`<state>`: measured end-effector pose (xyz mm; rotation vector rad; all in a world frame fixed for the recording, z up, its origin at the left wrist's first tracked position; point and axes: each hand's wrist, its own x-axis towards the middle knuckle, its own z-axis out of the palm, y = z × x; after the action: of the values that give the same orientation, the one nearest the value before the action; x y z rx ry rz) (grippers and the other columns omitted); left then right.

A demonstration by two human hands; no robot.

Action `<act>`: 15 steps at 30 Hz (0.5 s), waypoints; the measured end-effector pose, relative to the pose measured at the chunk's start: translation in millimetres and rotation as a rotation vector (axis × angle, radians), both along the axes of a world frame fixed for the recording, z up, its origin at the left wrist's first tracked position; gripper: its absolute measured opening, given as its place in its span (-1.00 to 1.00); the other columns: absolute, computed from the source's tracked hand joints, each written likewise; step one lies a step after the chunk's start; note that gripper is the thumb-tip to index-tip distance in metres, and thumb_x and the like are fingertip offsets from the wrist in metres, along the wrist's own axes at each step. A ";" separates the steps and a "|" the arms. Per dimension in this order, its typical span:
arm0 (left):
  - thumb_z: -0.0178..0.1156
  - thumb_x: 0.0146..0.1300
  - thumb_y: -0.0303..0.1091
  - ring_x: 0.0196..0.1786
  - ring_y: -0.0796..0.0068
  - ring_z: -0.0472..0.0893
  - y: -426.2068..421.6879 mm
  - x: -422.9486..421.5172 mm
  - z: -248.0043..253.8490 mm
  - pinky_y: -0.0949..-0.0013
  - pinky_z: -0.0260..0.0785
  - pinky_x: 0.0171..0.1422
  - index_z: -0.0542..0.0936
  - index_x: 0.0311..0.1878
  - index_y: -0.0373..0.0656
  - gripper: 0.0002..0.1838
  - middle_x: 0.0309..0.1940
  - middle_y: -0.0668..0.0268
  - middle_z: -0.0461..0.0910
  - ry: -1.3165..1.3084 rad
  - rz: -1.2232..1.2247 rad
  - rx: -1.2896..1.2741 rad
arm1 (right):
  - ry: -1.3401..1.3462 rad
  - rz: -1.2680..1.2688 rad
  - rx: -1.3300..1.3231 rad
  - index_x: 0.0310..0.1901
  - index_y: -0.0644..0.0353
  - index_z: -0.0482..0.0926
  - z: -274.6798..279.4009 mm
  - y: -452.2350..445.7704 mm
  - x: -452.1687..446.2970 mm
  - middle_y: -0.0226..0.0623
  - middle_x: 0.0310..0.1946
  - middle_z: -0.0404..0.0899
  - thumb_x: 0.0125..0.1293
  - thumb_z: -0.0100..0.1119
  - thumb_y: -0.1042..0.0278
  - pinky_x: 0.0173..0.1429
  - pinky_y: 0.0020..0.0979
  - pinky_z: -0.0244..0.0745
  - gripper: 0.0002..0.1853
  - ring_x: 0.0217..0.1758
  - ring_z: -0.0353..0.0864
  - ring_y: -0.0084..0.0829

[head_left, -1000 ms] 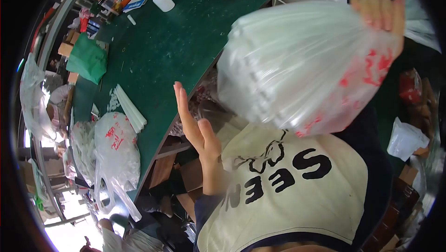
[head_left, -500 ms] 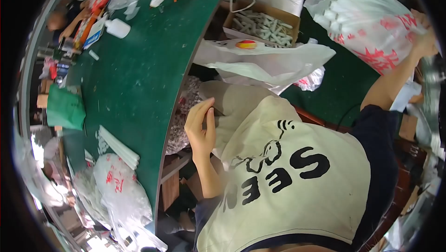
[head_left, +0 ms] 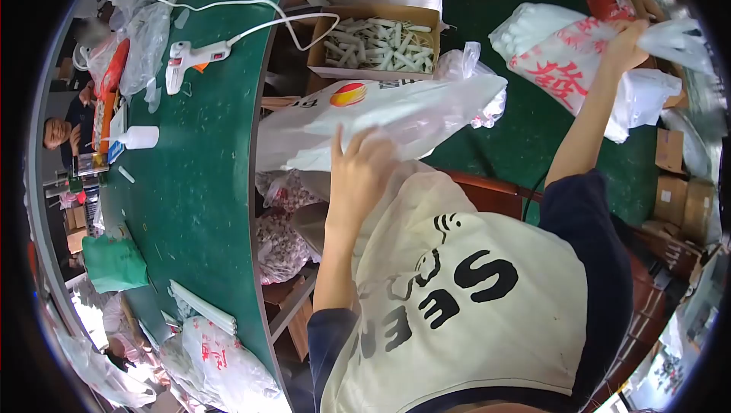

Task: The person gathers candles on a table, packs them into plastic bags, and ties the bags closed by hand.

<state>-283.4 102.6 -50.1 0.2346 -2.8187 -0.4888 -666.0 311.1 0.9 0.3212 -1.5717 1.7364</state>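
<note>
My right hand (head_left: pixel 626 46) is closed around the gathered neck of a clear plastic bag (head_left: pixel 560 63) with red printed characters. White pieces fill the bag, which hangs over the green floor at the upper right. My left hand (head_left: pixel 362 165) is in front of a white plastic bag (head_left: pixel 373 112) with a red and yellow logo. Its index finger stretches upward and the other fingers are blurred but look apart; nothing shows in them. Whether the fingers touch the white bag is unclear. Just beyond that bag is a cardboard box (head_left: pixel 373 72) of white stick-like pieces.
On the green table (head_left: pixel 202 207) lie a white glue gun (head_left: pixel 194 59) with a cable, a white bottle (head_left: pixel 139 137), a green bag (head_left: pixel 114 263) and white sticks (head_left: pixel 204 306). Another person (head_left: pixel 68 135) is at the table's far side. Cardboard boxes (head_left: pixel 670 150) stand at the right.
My left hand has moved up from beside my lap to the white bag. The bag in my right hand has swung lower and its neck is now bunched. The view has shifted.
</note>
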 end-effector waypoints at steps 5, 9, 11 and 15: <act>0.22 -0.14 -0.51 -0.33 0.35 0.53 -8.0 24.5 -0.9 0.12 0.13 0.22 0.56 -0.48 -0.18 -0.91 -0.52 0.29 0.55 -0.182 -0.033 0.232 | -0.270 0.097 -0.070 -0.81 0.24 0.26 -72.5 2.6 -16.5 -0.33 -0.83 0.32 0.33 -0.17 0.19 -0.48 -0.42 0.33 -0.47 -0.70 0.36 -0.47; 0.23 -0.14 -0.47 -0.42 0.31 0.51 -11.0 60.2 11.6 0.15 0.16 0.21 0.58 -0.53 -0.18 -0.95 -0.60 0.27 0.54 -0.327 0.177 0.375 | -0.485 0.125 -0.082 -0.82 0.23 0.26 -130.5 -6.2 -29.8 -0.34 -0.83 0.32 0.33 -0.17 0.16 -0.48 -0.43 0.32 -0.45 -0.70 0.35 -0.48; 0.24 -0.16 -0.48 -0.49 0.27 0.50 -8.7 68.7 10.9 0.15 0.17 0.21 0.59 -0.53 -0.22 -0.94 -0.62 0.23 0.54 -0.332 0.256 0.425 | -0.579 0.105 -0.092 -0.82 0.23 0.27 -156.2 -12.2 -34.5 -0.33 -0.83 0.33 0.32 -0.16 0.13 -0.49 -0.43 0.31 -0.45 -0.70 0.35 -0.48; 0.24 -0.15 -0.49 -0.53 0.22 0.49 -10.0 65.4 10.3 0.16 0.18 0.21 0.59 -0.53 -0.26 -0.93 -0.65 0.19 0.53 -0.402 0.332 0.500 | -0.704 0.109 -0.006 -0.84 0.24 0.33 -210.6 -18.8 -44.6 -0.33 -0.84 0.35 0.30 -0.15 0.04 -0.50 -0.43 0.28 -0.40 -0.71 0.36 -0.48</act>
<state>-218.0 92.6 -39.8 0.9781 -2.8784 -1.1673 -710.6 292.3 -209.8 -0.2498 -2.0563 2.0675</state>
